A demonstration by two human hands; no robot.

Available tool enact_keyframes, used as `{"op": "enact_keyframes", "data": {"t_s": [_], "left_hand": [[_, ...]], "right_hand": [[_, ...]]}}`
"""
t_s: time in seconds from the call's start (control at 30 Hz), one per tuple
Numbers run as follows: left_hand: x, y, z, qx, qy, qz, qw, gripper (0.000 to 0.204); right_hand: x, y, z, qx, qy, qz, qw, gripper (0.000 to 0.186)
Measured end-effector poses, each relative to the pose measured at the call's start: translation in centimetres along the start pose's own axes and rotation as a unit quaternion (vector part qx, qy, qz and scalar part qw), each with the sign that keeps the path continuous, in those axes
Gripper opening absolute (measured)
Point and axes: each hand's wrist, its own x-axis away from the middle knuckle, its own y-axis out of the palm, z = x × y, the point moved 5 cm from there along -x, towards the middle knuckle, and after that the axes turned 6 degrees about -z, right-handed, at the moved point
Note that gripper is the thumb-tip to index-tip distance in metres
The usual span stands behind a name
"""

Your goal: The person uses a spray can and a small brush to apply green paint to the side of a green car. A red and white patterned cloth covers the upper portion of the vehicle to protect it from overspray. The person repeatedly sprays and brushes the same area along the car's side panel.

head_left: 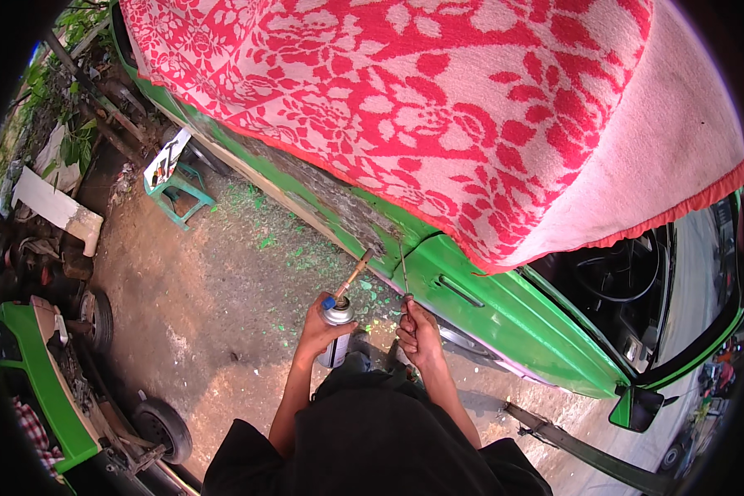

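Observation:
My left hand (316,331) grips a silver-and-white gas canister (334,351) fitted with a brass torch head (353,275) and a blue knob. The nozzle points up at a scraped grey patch (331,202) on the green car's side panel. Whether a flame is lit, I cannot tell. My right hand (419,335) is closed on the handle of a thin metal tool (404,273), whose shaft reaches up to that panel near the door (504,318) seam. A red-and-pink floral blanket (438,116) drapes over the upper part of the car above both hands.
A teal plastic stool (182,198) with tools and a white board stands at left on paint-flecked concrete. Further left are a green car part (50,388) and loose wheels (161,434). A side mirror (636,409) juts at lower right, near a long dark beam (587,450) on the ground.

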Motion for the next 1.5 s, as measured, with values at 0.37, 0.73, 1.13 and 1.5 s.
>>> {"op": "enact_keyframes", "data": {"t_s": [0.37, 0.73, 1.13, 1.5], "left_hand": [[2.8, -4.1, -1.6, -0.023, -0.034, 0.07, 0.997, 0.051], [2.9, -1.8, -2.0, 0.001, -0.014, 0.029, 0.999, 0.047], [1.5, -0.6, 0.2, -0.002, 0.012, -0.004, 1.0, 0.047], [1.9, -1.1, -1.0, -0.007, 0.004, 0.018, 1.0, 0.047]], "right_hand": [[-4.9, 1.4, -0.3, 0.079, -0.007, -0.042, 0.996, 0.022], [-0.9, -0.4, 0.2, 0.071, -0.013, 0.005, 0.997, 0.025], [0.4, 0.4, -1.1, 0.048, -0.004, -0.003, 0.999, 0.023], [0.4, 0.4, -0.6, 0.033, -0.008, 0.013, 0.999, 0.023]]}}
